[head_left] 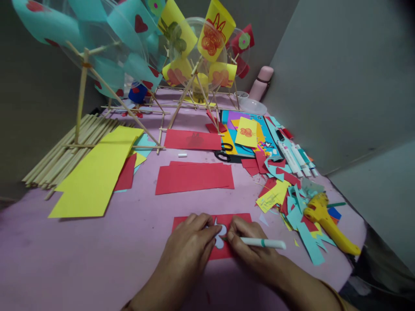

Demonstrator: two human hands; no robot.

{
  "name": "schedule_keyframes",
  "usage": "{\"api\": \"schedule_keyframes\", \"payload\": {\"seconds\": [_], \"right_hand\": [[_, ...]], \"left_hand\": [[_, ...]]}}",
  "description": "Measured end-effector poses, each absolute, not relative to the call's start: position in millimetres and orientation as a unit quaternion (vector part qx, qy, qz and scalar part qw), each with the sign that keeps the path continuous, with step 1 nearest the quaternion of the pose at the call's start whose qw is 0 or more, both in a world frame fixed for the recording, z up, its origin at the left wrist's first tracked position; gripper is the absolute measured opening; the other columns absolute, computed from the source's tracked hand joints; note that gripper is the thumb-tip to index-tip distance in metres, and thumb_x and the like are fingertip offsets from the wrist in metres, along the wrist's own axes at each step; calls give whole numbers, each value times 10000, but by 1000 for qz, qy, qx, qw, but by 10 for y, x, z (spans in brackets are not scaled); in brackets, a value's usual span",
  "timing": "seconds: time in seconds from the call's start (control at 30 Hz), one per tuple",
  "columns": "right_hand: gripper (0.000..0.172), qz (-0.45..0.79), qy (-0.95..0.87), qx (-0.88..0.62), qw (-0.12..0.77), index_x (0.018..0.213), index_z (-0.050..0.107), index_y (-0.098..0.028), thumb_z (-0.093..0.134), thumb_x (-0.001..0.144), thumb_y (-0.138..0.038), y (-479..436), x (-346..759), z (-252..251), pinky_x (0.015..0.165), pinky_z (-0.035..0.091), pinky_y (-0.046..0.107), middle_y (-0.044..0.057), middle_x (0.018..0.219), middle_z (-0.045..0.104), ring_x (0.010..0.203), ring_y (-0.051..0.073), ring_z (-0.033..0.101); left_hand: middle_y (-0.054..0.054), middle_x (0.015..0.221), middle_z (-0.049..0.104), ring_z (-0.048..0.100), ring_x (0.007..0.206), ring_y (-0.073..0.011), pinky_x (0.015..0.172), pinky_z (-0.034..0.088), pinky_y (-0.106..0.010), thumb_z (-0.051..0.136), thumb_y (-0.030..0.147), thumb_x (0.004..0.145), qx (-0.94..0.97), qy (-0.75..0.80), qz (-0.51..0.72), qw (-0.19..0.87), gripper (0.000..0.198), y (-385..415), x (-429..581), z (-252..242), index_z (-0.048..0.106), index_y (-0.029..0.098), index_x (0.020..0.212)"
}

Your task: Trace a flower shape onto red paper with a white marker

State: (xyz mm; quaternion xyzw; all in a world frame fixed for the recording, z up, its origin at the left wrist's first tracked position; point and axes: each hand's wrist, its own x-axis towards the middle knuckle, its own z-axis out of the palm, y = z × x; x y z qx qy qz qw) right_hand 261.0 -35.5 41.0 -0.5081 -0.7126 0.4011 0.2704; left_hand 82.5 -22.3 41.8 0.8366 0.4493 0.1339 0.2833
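Note:
A red paper sheet (240, 219) lies on the pink table (123, 242) near its front edge. A small white cut-out shape (220, 236) rests on the sheet. My left hand (189, 244) presses down on the sheet and on the shape's left side, fingers bent together. My right hand (249, 250) is closed round a white marker with a green band (264, 243), its tip at the edge of the white shape.
Red sheets (194, 177) and yellow sheets (94, 172) lie further back. Wooden sticks (61, 155) are piled at left. Paper pinwheel structures (194, 56) stand at the back. Scissors (223, 152), markers (293, 155), paper scraps (285, 194) and a yellow glue gun (327, 220) sit at right.

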Motion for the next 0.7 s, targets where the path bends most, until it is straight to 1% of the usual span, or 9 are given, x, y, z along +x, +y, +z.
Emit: {"api": "schedule_keyframes", "payload": {"seconds": [0.17,0.3,0.53,0.7], "right_hand": [[220,411,-706,-509,270,665,355,-235,360,881,-274,-354,2609,413,471,249,252,-67,546,350,464,117,350],[221,405,-710,-514,260,667,355,-234,335,882,-277,-351,2603,437,482,248,258,-58,566,355,481,124,362],[217,426,-698,-516,258,656,343,-236,359,867,-284,-357,2606,442,468,246,247,-67,546,341,472,117,341],[208,424,-699,-517,254,657,351,-232,363,862,-267,-357,2614,431,478,250,246,-63,556,352,483,116,350]], "left_hand": [[-36,972,590,518,890,-213,745,432,-342,497,120,884,836,449,133,288,218,-213,830,420,632,241,1007],[-45,978,588,515,897,-219,757,431,-353,486,116,888,837,449,123,288,228,-211,834,423,631,235,1018],[-26,965,593,516,883,-210,747,428,-342,501,122,883,835,446,144,287,225,-229,820,399,628,253,1016],[-26,975,598,519,888,-209,750,431,-340,510,119,877,834,448,146,286,231,-234,821,394,633,256,1016]]}}
